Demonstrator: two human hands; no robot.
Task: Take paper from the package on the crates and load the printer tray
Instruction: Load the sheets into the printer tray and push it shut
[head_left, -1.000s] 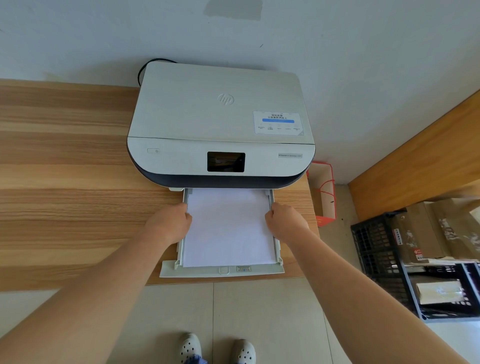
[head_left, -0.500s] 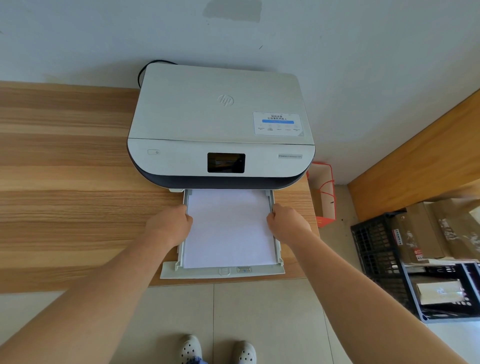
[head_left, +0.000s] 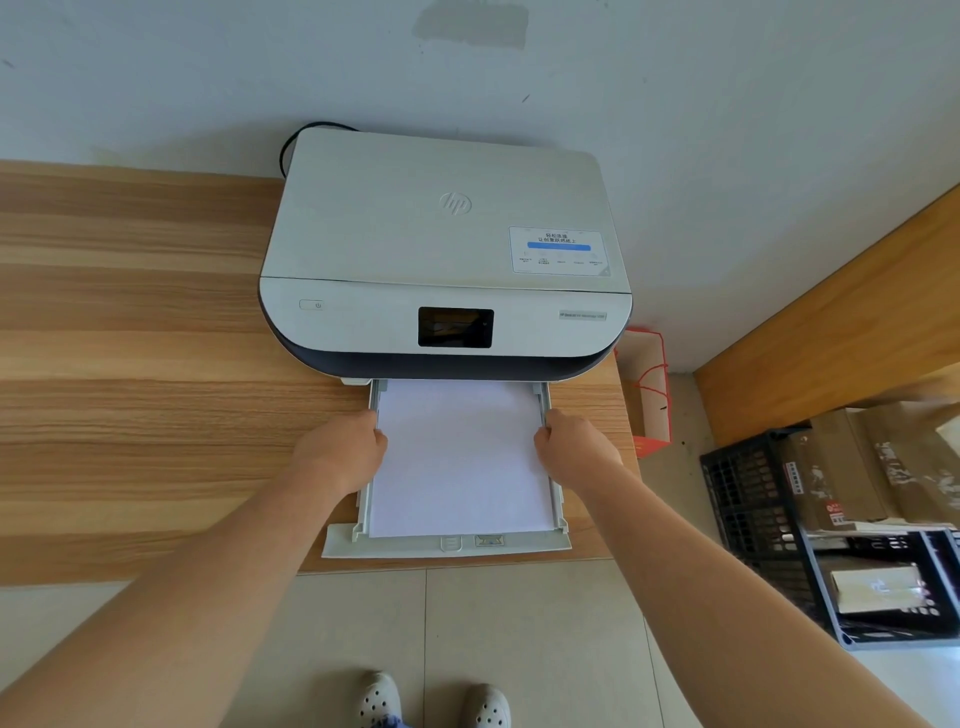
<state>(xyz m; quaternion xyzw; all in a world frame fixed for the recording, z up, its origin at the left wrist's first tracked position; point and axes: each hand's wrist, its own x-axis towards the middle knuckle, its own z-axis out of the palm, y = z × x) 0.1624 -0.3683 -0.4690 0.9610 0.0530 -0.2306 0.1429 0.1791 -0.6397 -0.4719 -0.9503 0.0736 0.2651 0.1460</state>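
Paper (head_left: 460, 457) lies in the tray (head_left: 447, 548) at the printer's (head_left: 441, 249) 6 o'clock; left hand (head_left: 340, 454) and right hand (head_left: 576, 447) curl closed on the tray's 2 side rails.

Both arms out, hands curled.
Left hand (head_left: 340, 449) at 10 o'clock, right hand (head_left: 576, 447) at 2; fingers (head_left: 543, 436) bent inward, forearms converging.

"hp" logo on the printer (head_left: 441, 249) lid — Chinese text on its sticker (head_left: 558, 250), too small to read
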